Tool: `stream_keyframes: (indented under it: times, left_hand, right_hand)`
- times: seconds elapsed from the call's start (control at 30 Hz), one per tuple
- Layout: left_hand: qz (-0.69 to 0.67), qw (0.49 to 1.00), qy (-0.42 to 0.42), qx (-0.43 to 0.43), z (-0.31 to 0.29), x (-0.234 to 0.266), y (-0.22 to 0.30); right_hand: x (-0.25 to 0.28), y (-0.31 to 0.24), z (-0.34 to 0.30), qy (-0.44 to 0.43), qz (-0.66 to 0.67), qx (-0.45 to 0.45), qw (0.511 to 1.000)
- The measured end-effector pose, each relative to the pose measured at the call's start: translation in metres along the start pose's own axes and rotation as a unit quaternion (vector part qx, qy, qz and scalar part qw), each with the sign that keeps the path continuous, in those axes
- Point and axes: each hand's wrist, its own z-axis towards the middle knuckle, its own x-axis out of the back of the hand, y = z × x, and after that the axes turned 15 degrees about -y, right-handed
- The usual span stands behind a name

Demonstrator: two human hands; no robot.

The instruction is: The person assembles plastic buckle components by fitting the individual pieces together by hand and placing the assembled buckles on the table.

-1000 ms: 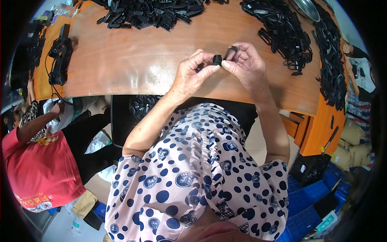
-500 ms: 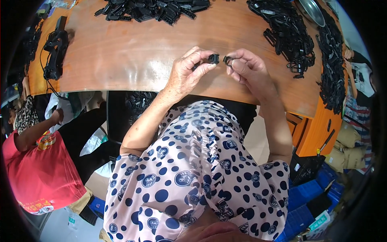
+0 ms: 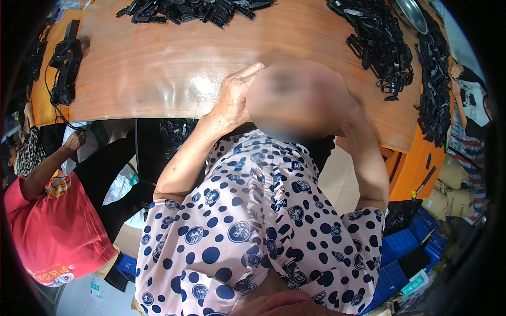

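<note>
A round blurred patch covers the space where my hands meet, just above the table's near edge. My left hand (image 3: 232, 97) shows from its left side, the back of the hand and bent knuckles in view, its fingertips lost in the blur. Inside the patch a dark smear marks a small black plastic part (image 3: 284, 81), by the left fingertips. Of my right hand (image 3: 352, 113) only the wrist side shows clearly; its fingers and whatever they hold are hidden.
Piles of black plastic parts lie at the table's far edge (image 3: 195, 11) and on the right (image 3: 377, 47). A metal bowl (image 3: 411, 16) sits at the far right. A black device with a cable (image 3: 66, 73) stands on the left. A person in red (image 3: 63, 226) sits at left.
Half a second ago both hands showed clearly, each pinching a small black plastic part. Now blur covers the fingers, and my right forearm has shifted slightly right.
</note>
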Motion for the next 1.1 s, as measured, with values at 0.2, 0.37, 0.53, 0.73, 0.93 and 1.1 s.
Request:
stream_keyframes:
  times: [0.2, 0.37, 0.53, 0.73, 0.93, 1.1]
  left_hand:
    - [0.082, 0.996, -0.007, -0.021, -0.001, 0.008, 0.008]
    - [0.050, 0.999, 0.000, -0.013, -0.005, 0.010, 0.009]
    - [-0.204, 0.975, 0.029, 0.081, -0.009, 0.011, 0.013]
    - [-0.508, 0.851, 0.091, 0.096, -0.015, 0.011, 0.003]
    - [-0.492, 0.866, 0.056, 0.071, -0.002, 0.020, 0.007]
    - [-0.499, 0.849, 0.130, 0.114, 0.000, 0.014, -0.002]
  right_hand:
    - [0.001, -0.008, 0.005, -0.018, -0.040, -0.082, 0.996]
    - [0.000, -0.009, 0.015, -0.024, -0.024, -0.118, 0.992]
    - [-0.001, 0.010, 0.032, -0.153, 0.216, -0.066, 0.962]
    - [-0.026, -0.006, 0.048, -0.185, 0.185, -0.057, 0.963]
    - [-0.038, 0.006, 0.056, -0.085, 0.131, -0.024, 0.987]
    - [-0.011, 0.011, 0.054, -0.109, 0.005, 0.009, 0.994]
